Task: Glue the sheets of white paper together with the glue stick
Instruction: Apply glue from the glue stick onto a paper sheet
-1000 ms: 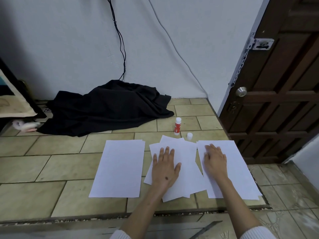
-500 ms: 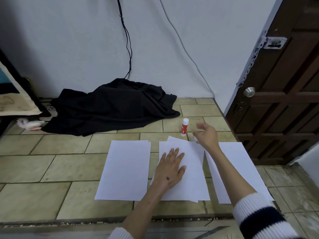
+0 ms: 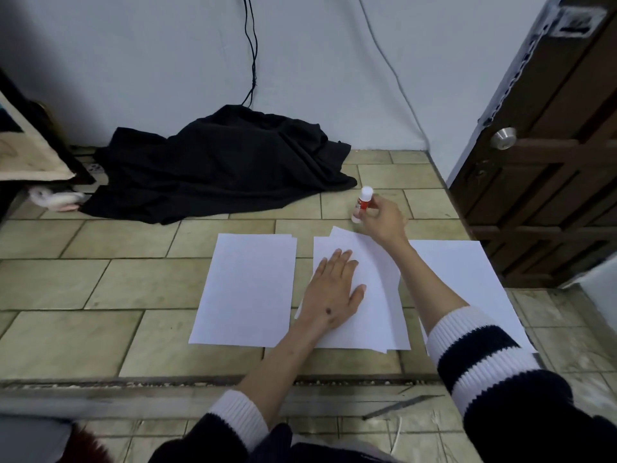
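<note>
Three groups of white paper lie on the tiled floor: a left sheet, a middle stack of overlapping sheets, and a right sheet partly under my right forearm. My left hand rests flat, fingers spread, on the middle stack. My right hand reaches beyond the stack and grips the red-and-white glue stick, which stands upright with a white top on the floor tile. The loose cap seen earlier is hidden behind my right hand.
A black cloth is heaped against the wall at the back left. A brown wooden door with a metal knob stands at the right. Black cables hang down the wall. A metal ruler lies near my knees.
My right hand left the right sheet, reached forward past the middle stack and closed on the glue stick. My left hand stayed flat on the middle stack.
</note>
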